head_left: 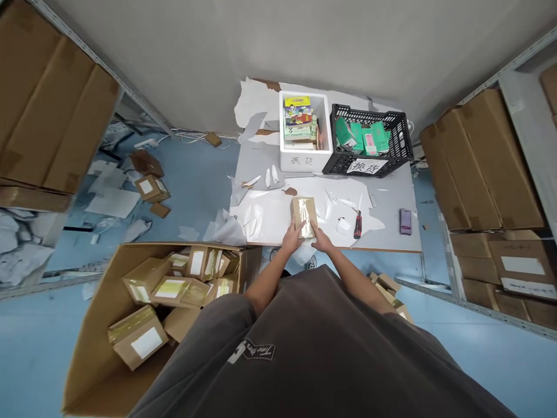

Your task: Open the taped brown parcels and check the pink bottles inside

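A small cardboard box [303,210], with shiny clear tape down its top, is at the front edge of the white-covered table [391,232]. My left hand [294,235] grips its near left side, the fingers reaching onto the top. On the near right side, my right hand [321,238] holds the same box. The undersides of both hands are hidden. To the right of the box lies a red and black utility knife [358,224], apart from my hands. Torn white paper scraps [253,220] are strewn around the box.
Behind stand a white foam bin [306,161] of small packages and a black crate [369,167] with green packets. A phone [405,222] lies at the right. A large open carton [87,354] of taped parcels stands at my left. Shelves with cartons [491,162] flank both sides.
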A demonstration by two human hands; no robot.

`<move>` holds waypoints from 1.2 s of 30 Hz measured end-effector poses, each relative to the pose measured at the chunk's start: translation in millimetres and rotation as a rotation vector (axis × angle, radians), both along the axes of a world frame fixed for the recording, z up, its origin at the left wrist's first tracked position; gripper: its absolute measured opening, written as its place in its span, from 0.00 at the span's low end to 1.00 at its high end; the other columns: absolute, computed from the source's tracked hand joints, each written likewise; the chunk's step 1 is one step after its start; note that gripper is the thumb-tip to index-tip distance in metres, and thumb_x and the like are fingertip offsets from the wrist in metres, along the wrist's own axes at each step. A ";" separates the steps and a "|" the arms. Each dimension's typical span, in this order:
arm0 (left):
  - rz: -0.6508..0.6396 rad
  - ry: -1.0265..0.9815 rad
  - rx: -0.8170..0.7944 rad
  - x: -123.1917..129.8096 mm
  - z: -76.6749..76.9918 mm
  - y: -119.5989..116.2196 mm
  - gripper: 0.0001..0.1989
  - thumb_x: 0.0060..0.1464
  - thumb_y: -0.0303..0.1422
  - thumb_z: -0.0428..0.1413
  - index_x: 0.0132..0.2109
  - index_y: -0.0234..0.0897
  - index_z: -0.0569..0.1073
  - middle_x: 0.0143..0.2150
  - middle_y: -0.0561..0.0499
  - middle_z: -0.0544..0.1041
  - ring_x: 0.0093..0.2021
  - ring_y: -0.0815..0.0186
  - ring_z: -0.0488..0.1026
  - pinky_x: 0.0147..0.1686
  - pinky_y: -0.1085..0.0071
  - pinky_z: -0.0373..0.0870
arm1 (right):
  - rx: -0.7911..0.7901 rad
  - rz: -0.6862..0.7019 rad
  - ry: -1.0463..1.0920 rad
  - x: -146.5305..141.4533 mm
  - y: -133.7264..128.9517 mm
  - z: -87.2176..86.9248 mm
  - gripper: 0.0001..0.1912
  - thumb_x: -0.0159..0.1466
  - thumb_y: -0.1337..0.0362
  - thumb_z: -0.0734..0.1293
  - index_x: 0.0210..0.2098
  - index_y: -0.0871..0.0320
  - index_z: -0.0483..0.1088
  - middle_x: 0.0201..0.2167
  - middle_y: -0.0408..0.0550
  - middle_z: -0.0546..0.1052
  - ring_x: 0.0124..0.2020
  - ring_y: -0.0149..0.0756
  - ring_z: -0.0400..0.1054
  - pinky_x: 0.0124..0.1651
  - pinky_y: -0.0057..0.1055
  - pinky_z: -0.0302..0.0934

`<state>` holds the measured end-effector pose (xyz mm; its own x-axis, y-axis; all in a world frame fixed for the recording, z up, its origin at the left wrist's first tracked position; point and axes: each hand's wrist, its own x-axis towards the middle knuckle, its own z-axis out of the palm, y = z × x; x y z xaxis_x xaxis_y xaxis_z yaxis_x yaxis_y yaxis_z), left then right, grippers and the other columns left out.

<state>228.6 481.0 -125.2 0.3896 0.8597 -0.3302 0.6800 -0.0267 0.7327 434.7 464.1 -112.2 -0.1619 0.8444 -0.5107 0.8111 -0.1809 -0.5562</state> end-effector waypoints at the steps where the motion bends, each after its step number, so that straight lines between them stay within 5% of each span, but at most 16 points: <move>1: -0.026 -0.037 0.007 -1.5 -0.3 4.1 0.50 0.56 0.31 0.73 0.79 0.50 0.62 0.87 0.41 0.32 0.79 0.39 0.59 0.71 0.46 0.69 | 0.014 -0.040 0.008 -0.9 -6.1 -1.4 0.63 0.61 0.69 0.74 0.85 0.47 0.35 0.70 0.61 0.70 0.63 0.53 0.74 0.63 0.47 0.68; 9: 0.046 -0.164 -0.010 -12.0 1.9 15.0 0.46 0.54 0.24 0.69 0.77 0.44 0.67 0.86 0.43 0.47 0.82 0.44 0.55 0.77 0.52 0.63 | 0.151 -0.130 0.067 -17.4 -4.4 2.1 0.52 0.61 0.69 0.71 0.81 0.55 0.51 0.72 0.63 0.66 0.71 0.52 0.66 0.69 0.49 0.67; 13: 0.129 -0.186 0.053 -7.6 24.0 24.3 0.41 0.56 0.28 0.68 0.75 0.40 0.70 0.82 0.40 0.59 0.80 0.46 0.59 0.77 0.52 0.62 | 0.212 -0.129 0.032 -13.4 5.7 24.1 0.44 0.65 0.65 0.69 0.79 0.57 0.56 0.71 0.62 0.69 0.68 0.52 0.69 0.68 0.49 0.68; 17: 0.275 -0.297 0.101 -4.7 54.5 47.8 0.35 0.66 0.37 0.62 0.77 0.40 0.67 0.75 0.41 0.72 0.69 0.52 0.75 0.68 0.55 0.74 | 0.346 -0.170 0.072 -0.9 28.8 56.0 0.35 0.73 0.55 0.64 0.77 0.53 0.58 0.69 0.57 0.74 0.63 0.53 0.73 0.64 0.51 0.69; 21: 0.348 -0.247 0.058 2.7 64.0 75.3 0.34 0.69 0.38 0.58 0.78 0.42 0.65 0.71 0.43 0.77 0.62 0.54 0.80 0.64 0.57 0.76 | 0.274 -0.157 0.044 0.8 66.1 70.8 0.35 0.75 0.53 0.61 0.78 0.53 0.57 0.62 0.57 0.79 0.58 0.56 0.76 0.62 0.50 0.69; 24: 0.427 -0.171 -0.037 11.2 57.5 89.6 0.34 0.70 0.38 0.56 0.79 0.39 0.62 0.70 0.41 0.78 0.62 0.55 0.80 0.65 0.58 0.74 | 0.204 -0.174 -0.005 -4.9 87.9 65.6 0.36 0.76 0.54 0.59 0.80 0.58 0.54 0.59 0.60 0.80 0.57 0.56 0.76 0.61 0.48 0.69; 28: 0.499 -0.145 0.024 9.6 49.6 88.7 0.35 0.72 0.44 0.55 0.80 0.37 0.61 0.74 0.36 0.72 0.66 0.53 0.77 0.66 0.59 0.72 | 0.331 -0.248 0.055 -5.4 90.8 52.6 0.40 0.76 0.54 0.58 0.82 0.59 0.47 0.66 0.65 0.75 0.54 0.54 0.77 0.60 0.51 0.71; 33: 0.223 -0.210 0.083 -8.3 38.8 57.2 0.39 0.65 0.39 0.62 0.79 0.38 0.63 0.78 0.35 0.65 0.76 0.51 0.66 0.67 0.57 0.72 | 0.349 -0.087 0.133 1.5 61.5 33.3 0.39 0.69 0.61 0.66 0.79 0.53 0.59 0.70 0.60 0.70 0.65 0.51 0.72 0.65 0.49 0.70; 36: 0.187 -0.189 0.128 -6.7 35.0 42.9 0.43 0.63 0.34 0.62 0.81 0.40 0.59 0.77 0.37 0.66 0.76 0.52 0.64 0.71 0.55 0.66 | 0.356 -0.072 0.151 -4.6 45.2 24.1 0.43 0.65 0.66 0.67 0.79 0.53 0.58 0.69 0.60 0.71 0.68 0.50 0.69 0.66 0.47 0.69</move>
